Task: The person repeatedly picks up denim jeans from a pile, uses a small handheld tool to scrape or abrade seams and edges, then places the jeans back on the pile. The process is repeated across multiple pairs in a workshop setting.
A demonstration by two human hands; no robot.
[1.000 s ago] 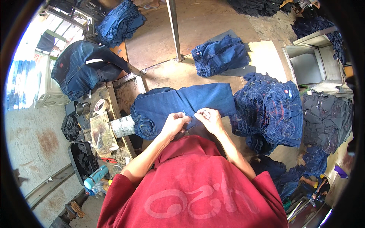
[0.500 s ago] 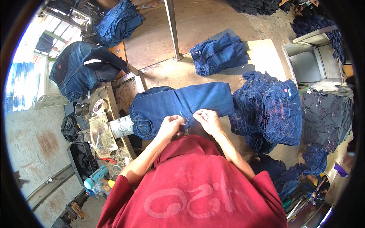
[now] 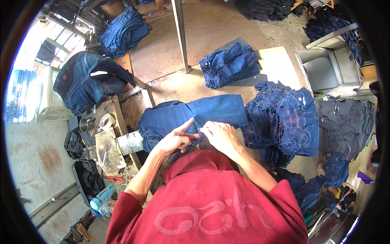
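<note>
A pair of blue jeans (image 3: 217, 110) lies sideways in front of me, its waist end drawn over a pale, worn, roll-shaped support (image 3: 130, 143). My left hand (image 3: 176, 141) rests at the near edge of the denim, index finger stretched across the cloth and another finger pointing right, the two spread apart. Close beside it, my right hand (image 3: 221, 137) has its fingertips pinched on the same near edge. Whether a small thread or tool is between those fingertips cannot be made out. The cloth under both palms is hidden.
Heaped jeans (image 3: 298, 120) adjoin the right end. Folded jeans (image 3: 229, 65) lie beyond, near a metal post (image 3: 181, 36). At left, dark jeans (image 3: 87, 81) drape over a stand above a bench with a tape roll (image 3: 107, 121) and metal cup (image 3: 86, 124). Black garments (image 3: 345, 126) lie far right.
My left hand has opened from a pinch, its index finger now extended over the denim. My right hand has turned and moved slightly nearer me, to the cloth's edge.
</note>
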